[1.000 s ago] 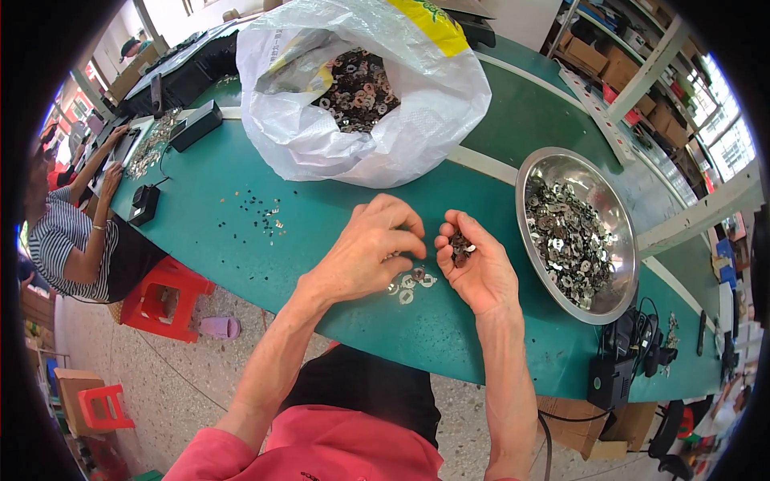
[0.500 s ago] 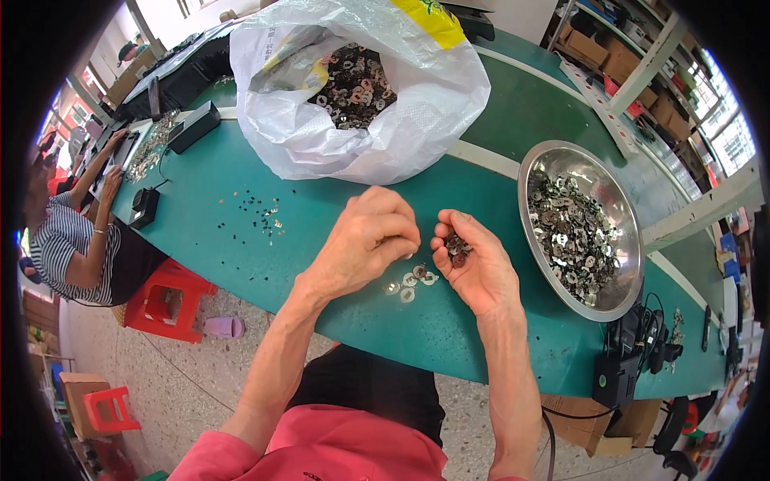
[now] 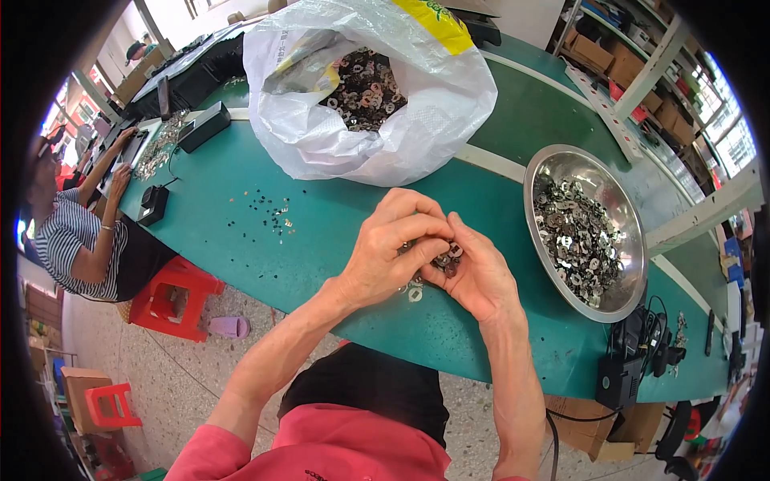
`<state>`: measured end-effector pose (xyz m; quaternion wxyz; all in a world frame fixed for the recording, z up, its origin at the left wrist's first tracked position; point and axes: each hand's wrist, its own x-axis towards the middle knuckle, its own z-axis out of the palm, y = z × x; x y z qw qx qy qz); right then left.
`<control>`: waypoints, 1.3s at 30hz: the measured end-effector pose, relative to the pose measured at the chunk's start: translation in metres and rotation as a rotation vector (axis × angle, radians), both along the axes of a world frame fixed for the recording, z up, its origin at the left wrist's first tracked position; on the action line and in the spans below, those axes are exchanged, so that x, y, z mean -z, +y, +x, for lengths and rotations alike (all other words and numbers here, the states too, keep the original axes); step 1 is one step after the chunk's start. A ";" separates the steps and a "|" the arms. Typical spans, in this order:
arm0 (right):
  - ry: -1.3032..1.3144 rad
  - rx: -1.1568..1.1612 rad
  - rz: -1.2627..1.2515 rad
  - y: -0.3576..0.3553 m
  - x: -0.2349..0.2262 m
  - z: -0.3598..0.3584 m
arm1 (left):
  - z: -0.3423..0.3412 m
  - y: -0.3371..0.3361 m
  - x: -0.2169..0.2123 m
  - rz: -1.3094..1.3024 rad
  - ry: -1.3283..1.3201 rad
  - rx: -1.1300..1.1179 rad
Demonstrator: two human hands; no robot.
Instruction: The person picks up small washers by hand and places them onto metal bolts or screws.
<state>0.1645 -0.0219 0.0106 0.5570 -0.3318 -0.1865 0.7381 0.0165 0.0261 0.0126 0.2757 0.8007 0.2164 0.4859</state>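
Note:
Small metal pieces (image 3: 447,260), ring-like and dark, rest in the cupped fingers of my right hand (image 3: 484,280). My left hand (image 3: 393,250) reaches over to them, thumb and fingers pinched together at the right palm; what lies between the tips is hidden. Under the hands, a few loose metal rings (image 3: 415,293) show on the green table (image 3: 321,220), partly covered by my left hand. A steel bowl (image 3: 531,216) heaped with similar pieces stands to the right. Beyond my hands sits a white woven sack (image 3: 301,148), its mouth open on more metal pieces.
Black and metal bits (image 3: 269,212) lie scattered left of my hands. A black box (image 3: 204,127) and a small black device (image 3: 152,205) stand farther left. Black adapters with cables (image 3: 622,377) are at the right edge. A co-worker (image 3: 76,232) sits at left beside a red stool (image 3: 172,301).
My left hand has moved right from above the loose rings to the pieces in my right hand, and now covers most of those rings. The view has shifted slightly.

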 end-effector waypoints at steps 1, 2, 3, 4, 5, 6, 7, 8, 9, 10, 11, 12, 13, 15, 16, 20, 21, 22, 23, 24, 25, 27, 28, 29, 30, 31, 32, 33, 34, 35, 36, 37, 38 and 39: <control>0.015 0.008 -0.007 0.001 0.003 0.003 | -0.001 0.001 0.000 0.000 0.001 0.001; 0.030 0.015 -0.014 0.003 0.007 0.006 | -0.004 0.003 0.001 -0.029 -0.004 -0.018; 0.030 0.019 -0.015 0.004 0.009 0.009 | -0.005 0.004 0.001 -0.058 -0.010 -0.033; 0.038 0.058 -0.020 0.005 0.011 0.013 | -0.007 0.004 0.001 -0.085 0.000 -0.056; 0.046 0.098 -0.025 0.005 0.012 0.015 | -0.008 0.005 0.002 -0.087 0.001 -0.053; 0.066 0.151 -0.042 0.006 0.011 0.017 | -0.010 0.006 0.001 -0.036 0.090 -0.060; 0.065 0.153 -0.042 0.005 0.010 0.018 | -0.010 0.007 0.001 0.014 0.179 -0.068; 0.072 0.192 -0.048 0.005 0.010 0.019 | -0.010 0.007 0.002 0.014 0.179 -0.065; 0.081 0.230 -0.055 0.005 0.011 0.020 | -0.009 0.007 0.005 0.064 0.250 -0.046; 0.082 0.231 -0.055 0.006 0.012 0.020 | -0.008 0.006 0.007 0.114 0.321 -0.026; 0.091 0.223 -0.062 0.007 0.012 0.019 | -0.008 0.005 0.008 0.114 0.322 -0.025; 0.101 0.213 -0.070 0.007 0.013 0.018 | -0.008 0.004 0.010 0.132 0.378 -0.003; 0.102 0.215 -0.072 0.007 0.014 0.019 | -0.008 0.003 0.011 0.150 0.435 0.019; 0.084 0.208 -0.060 0.006 0.013 0.019 | -0.008 0.004 0.011 0.150 0.449 0.034; 0.084 0.208 -0.060 0.006 0.013 0.019 | -0.009 0.004 0.011 0.151 0.463 0.047; 0.074 0.200 -0.058 0.006 0.011 0.018 | -0.009 0.005 0.008 0.108 0.441 0.032; 0.060 0.203 -0.067 0.006 0.011 0.017 | -0.009 0.006 0.008 0.091 0.425 0.010; 0.060 0.203 -0.066 0.005 0.010 0.017 | -0.009 0.007 0.007 0.074 0.410 -0.012; 0.035 0.196 -0.060 0.005 0.009 0.016 | -0.010 0.008 0.007 0.075 0.410 -0.012; 0.010 0.191 -0.054 0.004 0.009 0.016 | -0.010 0.009 0.006 0.045 0.345 -0.025; 0.009 0.192 -0.053 0.003 0.007 0.016 | -0.010 0.009 0.006 0.016 0.280 -0.037; -0.042 0.144 -0.026 0.003 0.005 0.012 | -0.010 0.009 0.006 0.014 0.228 -0.071; -0.041 0.140 -0.025 0.003 0.004 0.010 | -0.011 0.009 0.006 0.012 0.177 -0.106; -0.067 0.105 -0.005 0.003 0.004 0.007 | -0.012 0.009 0.005 0.012 0.178 -0.111; -0.095 0.075 0.013 0.002 0.004 0.007 | -0.011 0.009 0.006 0.029 0.160 -0.132; -0.097 0.076 0.013 0.002 0.003 0.006 | -0.010 0.009 0.006 0.045 0.143 -0.154; -0.118 0.043 0.031 0.002 0.003 0.006 | -0.010 0.009 0.006 0.045 0.141 -0.154; -0.138 0.009 0.049 0.002 0.004 0.005 | -0.010 0.009 0.006 0.079 0.138 -0.180; -0.123 -0.015 0.041 0.002 0.005 0.005 | -0.009 0.009 0.006 0.112 0.135 -0.207; -0.123 -0.015 0.040 0.002 0.003 0.004 | -0.009 0.009 0.007 0.111 0.135 -0.207; -0.179 -0.014 0.034 0.001 0.001 0.002 | -0.009 0.009 0.007 0.129 0.127 -0.219; -0.236 -0.013 0.028 0.000 -0.001 0.000 | -0.009 0.009 0.008 0.148 0.119 -0.232; -0.236 -0.013 0.027 0.000 -0.001 0.000 | -0.009 0.009 0.008 0.146 0.119 -0.232; -0.257 -0.013 0.024 0.000 -0.001 0.000 | -0.009 0.009 0.007 0.144 0.132 -0.224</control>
